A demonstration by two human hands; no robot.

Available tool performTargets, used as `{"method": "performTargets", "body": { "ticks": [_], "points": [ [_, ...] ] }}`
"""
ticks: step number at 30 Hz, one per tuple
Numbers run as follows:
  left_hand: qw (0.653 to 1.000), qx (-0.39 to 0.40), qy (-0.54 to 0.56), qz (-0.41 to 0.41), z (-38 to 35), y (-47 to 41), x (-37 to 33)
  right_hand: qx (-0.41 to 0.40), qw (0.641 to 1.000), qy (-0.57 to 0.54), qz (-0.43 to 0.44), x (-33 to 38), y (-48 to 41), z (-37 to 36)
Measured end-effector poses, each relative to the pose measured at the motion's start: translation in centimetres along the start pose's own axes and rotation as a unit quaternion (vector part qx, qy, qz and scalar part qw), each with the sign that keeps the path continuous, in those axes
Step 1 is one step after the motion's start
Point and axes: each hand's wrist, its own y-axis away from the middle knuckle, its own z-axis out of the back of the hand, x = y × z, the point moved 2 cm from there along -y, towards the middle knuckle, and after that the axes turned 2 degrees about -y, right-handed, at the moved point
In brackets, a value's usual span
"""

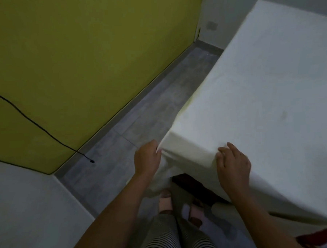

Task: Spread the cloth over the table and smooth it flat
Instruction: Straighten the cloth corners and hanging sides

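At the near left corner of the surface (187, 181), where a dark patch of it shows under the hanging fabric, the left hand (146, 159) pinches the white cloth (261, 92). Its fingers are curled round a gathered fold just off the corner, knuckles upward. The left forearm reaches forward and slightly right from the bottom of the view. Small creases run from that fold toward the corner.

The right hand (234, 166) lies on the cloth at the near edge, a little to the right of the corner. Its palm faces down and its fingers are loosely spread and almost straight, pointing away from the body. It holds nothing and rests on the fabric where this bends over the edge. The right forearm comes up from the lower right, over the hanging part of the cloth.

The cloth covers the whole top as far as the far end and looks mostly flat there. It drapes down the near side and the left side, and below the left hand it hangs bunched.

Below the hands are striped trousers (165, 241) and a foot in a pale slipper (165, 200) on the grey floor (157, 97). A green wall (79, 52) stands to the left, and a black cable (35, 121) runs down it to the floor.
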Motion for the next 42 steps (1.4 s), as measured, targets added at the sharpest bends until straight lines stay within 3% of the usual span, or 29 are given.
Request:
{"method": "performTargets", "body": {
  "ticks": [2,5,7,9,13,18,24,30,34,38,42],
  "points": [
    [0.999,0.032,0.007,0.03,-1.1,1.3,-0.4,-0.013,1.0,0.001,0.017,-0.1,0.4,-0.3],
    [0.984,0.09,0.134,0.071,-2.2,1.1,-2.1,-0.023,0.999,-0.004,0.024,-0.5,1.0,-0.5],
    [0.944,0.12,0.274,0.138,-2.4,0.5,-3.3,-0.023,0.999,-0.004,0.035,-0.9,0.8,-0.7],
    [0.914,0.107,0.341,0.192,-2.6,-0.2,-3.9,-0.02,0.999,0.003,0.05,-1.3,0.7,-0.9],
    [0.958,0.067,0.213,0.182,-2.5,-1.0,-3.7,-0.008,0.996,0.04,0.081,-2.2,1.0,-1.7],
    [0.971,-0.016,0.169,0.167,-1.9,-0.8,-2.4,-0.019,0.996,0.044,0.07,-2.4,0.9,-2.0],
    [0.989,0.004,0.034,0.147,-4.5,0.7,-1.5,-0.035,0.995,0.029,0.091,-2.7,1.2,-2.3],
    [0.972,-0.018,0.092,0.215,-8.0,2.4,-4.3,-0.034,0.992,0.028,0.122,-3.0,1.4,-1.9],
    [0.973,-0.087,0.062,0.205,-8.3,2.5,-5.5,-0.013,0.991,0.022,0.129,-2.7,1.7,-1.5],
    [0.966,-0.118,0.107,0.203,-8.2,1.8,-6.4,0.005,0.993,0.023,0.118,-2.9,1.7,-1.1],
    [0.956,-0.06,0.112,0.266,-9.5,3.2,-7.2,0.035,0.992,0.031,0.12,-2.9,1.9,-0.4]
  ]
}}
